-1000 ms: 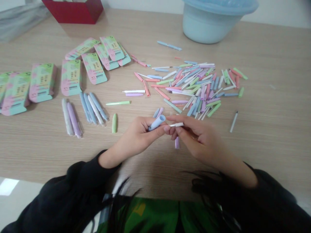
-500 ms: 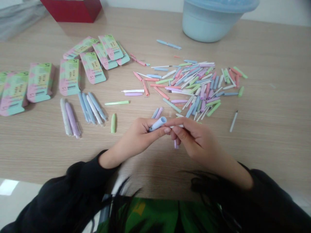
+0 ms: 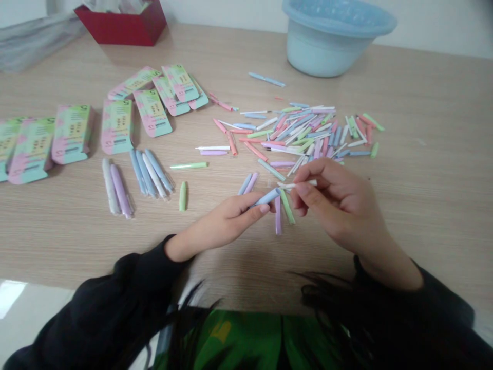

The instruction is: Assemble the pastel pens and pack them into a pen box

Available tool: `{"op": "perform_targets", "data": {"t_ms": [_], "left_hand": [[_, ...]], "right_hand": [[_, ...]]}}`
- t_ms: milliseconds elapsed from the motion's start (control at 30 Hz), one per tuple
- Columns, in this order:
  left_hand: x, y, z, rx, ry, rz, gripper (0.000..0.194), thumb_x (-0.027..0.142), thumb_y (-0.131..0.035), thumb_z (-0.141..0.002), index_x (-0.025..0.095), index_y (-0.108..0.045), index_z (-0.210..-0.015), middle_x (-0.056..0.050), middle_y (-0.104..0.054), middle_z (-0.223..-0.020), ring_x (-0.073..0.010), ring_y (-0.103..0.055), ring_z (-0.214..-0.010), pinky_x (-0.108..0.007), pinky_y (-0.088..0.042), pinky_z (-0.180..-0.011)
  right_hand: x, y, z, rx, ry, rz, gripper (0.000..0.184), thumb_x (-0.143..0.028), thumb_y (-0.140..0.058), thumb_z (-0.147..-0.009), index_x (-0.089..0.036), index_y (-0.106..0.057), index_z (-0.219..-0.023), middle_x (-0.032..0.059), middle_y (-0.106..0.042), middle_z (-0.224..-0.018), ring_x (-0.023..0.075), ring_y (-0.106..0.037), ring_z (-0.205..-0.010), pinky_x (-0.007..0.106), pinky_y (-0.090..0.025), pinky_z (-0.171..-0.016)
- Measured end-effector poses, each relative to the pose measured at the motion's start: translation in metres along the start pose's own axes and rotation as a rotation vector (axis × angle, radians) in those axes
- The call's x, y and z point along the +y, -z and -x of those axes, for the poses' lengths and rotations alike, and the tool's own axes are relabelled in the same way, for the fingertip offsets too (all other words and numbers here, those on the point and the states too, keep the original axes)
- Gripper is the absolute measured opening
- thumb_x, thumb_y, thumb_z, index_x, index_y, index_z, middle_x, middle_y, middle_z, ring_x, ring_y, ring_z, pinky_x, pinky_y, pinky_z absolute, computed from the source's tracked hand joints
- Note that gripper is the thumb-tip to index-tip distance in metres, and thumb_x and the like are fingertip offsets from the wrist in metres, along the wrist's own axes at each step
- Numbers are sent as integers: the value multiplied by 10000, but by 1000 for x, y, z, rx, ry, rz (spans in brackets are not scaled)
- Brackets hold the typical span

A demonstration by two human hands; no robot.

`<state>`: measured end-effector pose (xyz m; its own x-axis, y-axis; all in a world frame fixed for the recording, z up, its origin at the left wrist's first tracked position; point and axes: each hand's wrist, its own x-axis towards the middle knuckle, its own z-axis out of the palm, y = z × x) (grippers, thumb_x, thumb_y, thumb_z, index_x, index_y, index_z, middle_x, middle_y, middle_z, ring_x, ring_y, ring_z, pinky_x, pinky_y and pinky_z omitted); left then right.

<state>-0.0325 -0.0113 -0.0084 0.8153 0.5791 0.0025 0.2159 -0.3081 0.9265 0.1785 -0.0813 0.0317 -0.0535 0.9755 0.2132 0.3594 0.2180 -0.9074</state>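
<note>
My left hand (image 3: pixel 234 218) is closed around a light-blue pen barrel (image 3: pixel 268 197), with its end pointing up and right between thumb and forefinger. Just right of it, my right hand (image 3: pixel 337 205) pinches a thin white refill (image 3: pixel 311 183) between thumb and fingertips. The refill's near end lies close to the barrel's mouth, apart from it as far as I can see. Below the hands are a purple pen part (image 3: pixel 278 218) and a green pen part (image 3: pixel 287 208). Behind my left hand lie a blue and a purple piece (image 3: pixel 251 183), partly hidden.
A loose heap of pastel pen parts (image 3: pixel 296 128) spreads beyond my hands. To the left lie wrapped pens (image 3: pixel 121 192) and several pink-green boxes (image 3: pixel 117 126). A blue basin (image 3: pixel 327 49) and a red box (image 3: pixel 127 28) stand at the back.
My right hand has moved right and slightly up with the white refill, away from the barrel's mouth. My left hand has tilted the blue barrel lower and shifted slightly right.
</note>
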Motion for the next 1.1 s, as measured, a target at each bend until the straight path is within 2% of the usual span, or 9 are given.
{"op": "perform_targets", "data": {"t_ms": [200,300,400,533,700,833,933,1000,1100], "left_hand": [[-6,-2,0,-56,-19,-7,310,413,-448,-1046,172,-642,-1045,0,-600,-861,-168,-543,-815,-282,-454,-788],[-6,-2,1,-87,-20,49,301,409,-440,-1051,173,-618,-993,8,-560,-820,-157,-517,-783,-276,-447,-765],[-4,-2,1,-85,-41,130,295,376,-431,-1061,172,-591,-920,6,-553,-827,-149,-524,-797,-269,-443,-784],[-2,-2,1,-54,-74,219,239,322,-443,-1059,173,-604,-963,-13,-591,-915,-163,-556,-895,-278,-453,-856],[0,2,3,-11,-75,222,246,325,-461,-1054,166,-648,-1033,-35,-641,-990,-187,-580,-980,-307,-444,-931],[0,10,6,130,-89,344,304,370,-464,-1061,162,-672,-1136,-25,-617,-879,-158,-544,-820,-277,-422,-781],[-2,14,7,166,-107,542,316,362,-496,-1053,182,-612,-1285,-22,-615,-858,-155,-546,-793,-273,-404,-731],[-4,16,7,167,-106,629,286,341,-510,-1047,191,-611,-1269,-18,-606,-843,-150,-537,-778,-267,-397,-713],[-6,17,6,174,-88,722,231,323,-536,-1024,160,-658,-1135,-26,-593,-822,-149,-527,-755,-265,-391,-687]], "right_hand": [[2,-4,-1,-152,30,112,83,-158,-554,-982,-228,-562,-937,-57,-584,-682,78,-560,-545,226,-395,-485],[5,-8,-4,-188,-10,30,73,-238,-578,-997,-238,-506,-989,-80,-585,-658,68,-540,-496,218,-363,-462],[7,-12,-6,-183,-34,-117,236,-279,-636,-976,-263,-454,-1125,-95,-575,-651,97,-575,-542,223,-404,-494],[7,-19,-5,-147,52,-174,341,-183,-639,-959,-271,-442,-1223,-80,-569,-733,110,-601,-644,247,-474,-591],[5,-20,-3,-101,122,-71,260,-150,-549,-987,-252,-493,-1219,-28,-595,-848,123,-622,-739,266,-485,-629],[15,-12,-4,-8,54,60,206,-178,-550,-983,-243,-556,-1178,-24,-592,-811,115,-545,-635,256,-409,-535],[27,-10,-5,-38,5,240,133,-194,-562,-965,-227,-618,-1081,-9,-617,-803,132,-569,-667,273,-433,-585],[32,-12,-6,-81,-9,332,130,-185,-557,-952,-215,-638,-1050,-10,-621,-768,139,-582,-663,278,-438,-597],[34,-15,-6,-130,-3,388,143,-169,-541,-944,-199,-657,-1023,-25,-601,-701,131,-563,-614,271,-418,-573]]}}
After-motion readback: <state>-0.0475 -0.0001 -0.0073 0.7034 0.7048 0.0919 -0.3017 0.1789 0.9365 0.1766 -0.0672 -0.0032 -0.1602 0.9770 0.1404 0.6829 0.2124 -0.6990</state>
